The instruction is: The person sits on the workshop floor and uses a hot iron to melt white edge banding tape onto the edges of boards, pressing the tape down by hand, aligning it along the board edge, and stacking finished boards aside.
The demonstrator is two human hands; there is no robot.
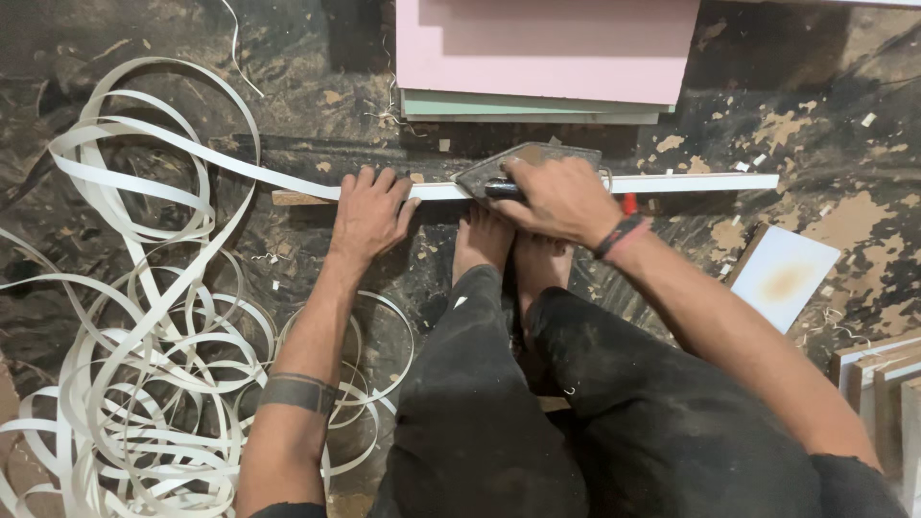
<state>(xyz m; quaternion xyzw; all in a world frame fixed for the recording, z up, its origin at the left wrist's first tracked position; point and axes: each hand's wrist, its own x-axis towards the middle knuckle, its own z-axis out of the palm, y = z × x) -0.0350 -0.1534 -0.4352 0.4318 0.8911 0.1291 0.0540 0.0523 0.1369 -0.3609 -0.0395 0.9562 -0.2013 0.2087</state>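
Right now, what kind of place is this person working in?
Probably a carpentry or furniture workshop. The floor is stained and littered with chips, coils of white edge tape lie loose, and coloured boards are stacked nearby. The hands press a tool along a white strip.

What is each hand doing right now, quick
Left hand: open, pressing flat on the white strip.
Right hand: closed around the handle of a flat iron resting on the strip.
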